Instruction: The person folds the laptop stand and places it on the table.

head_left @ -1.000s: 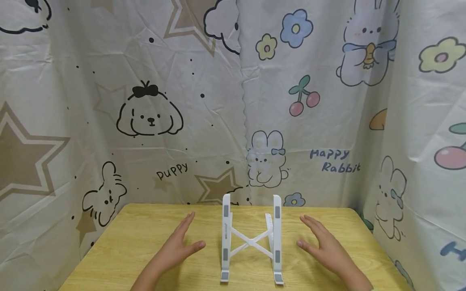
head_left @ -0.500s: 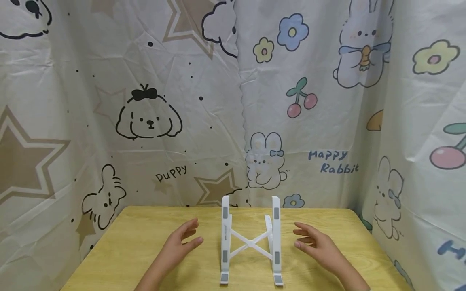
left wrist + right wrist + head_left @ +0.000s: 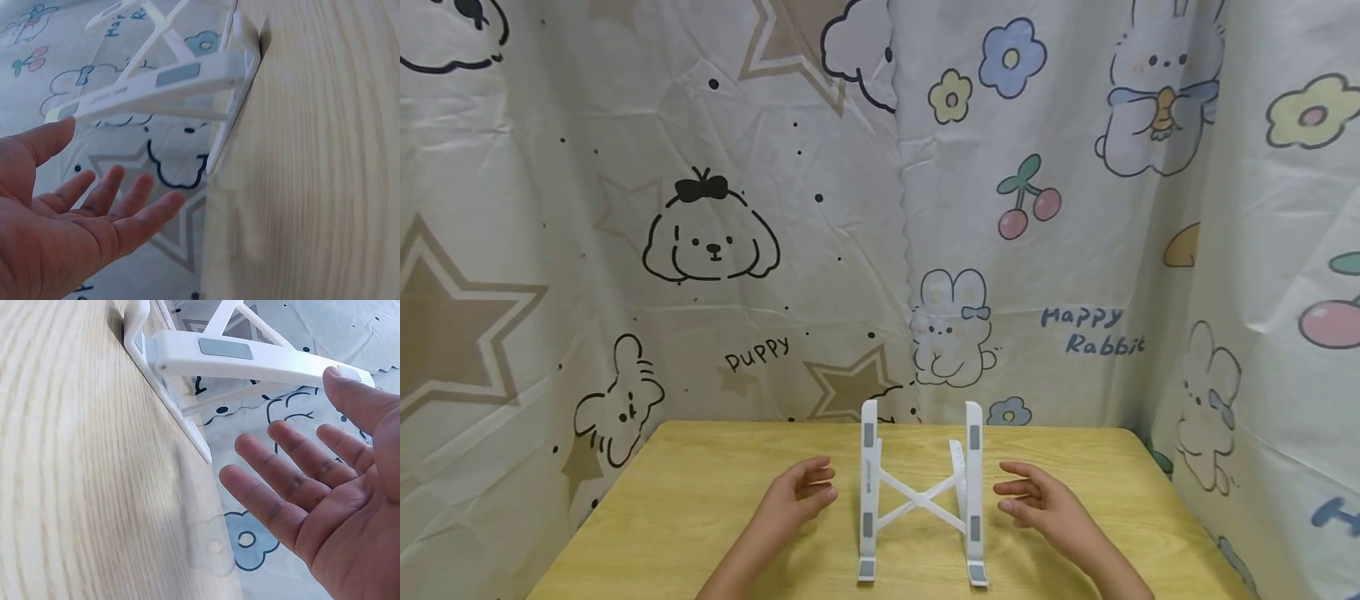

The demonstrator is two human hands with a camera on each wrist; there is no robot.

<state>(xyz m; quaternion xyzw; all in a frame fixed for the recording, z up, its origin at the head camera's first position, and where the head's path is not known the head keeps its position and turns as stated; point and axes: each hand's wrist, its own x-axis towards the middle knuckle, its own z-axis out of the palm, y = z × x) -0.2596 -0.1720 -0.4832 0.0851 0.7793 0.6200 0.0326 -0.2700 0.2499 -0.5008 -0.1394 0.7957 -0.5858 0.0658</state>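
A white folding laptop stand [image 3: 868,492] stands unfolded on the wooden table, its two side rails joined by an X-shaped brace and dotted with grey pads. My left hand [image 3: 797,498] is just left of it, fingers relaxed and holding nothing. On the other side my right hand [image 3: 1037,500] faces it the same way, palm inward, also holding nothing. In the left wrist view the loosely spread fingers of the left hand [image 3: 75,219] lie beside one rail. The right wrist view has the right hand [image 3: 312,494] near the opposite rail, thumb overlapping its end.
The light wooden table [image 3: 662,492] ends at a back edge just behind the stand. A cream curtain [image 3: 850,275] printed with puppies, rabbits, stars and flowers hangs behind the table and along both sides.
Both hands have moved inward, closer to the stand's rails, and their fingers have gone from straighter to more relaxed and bent. The stand has stayed in place.
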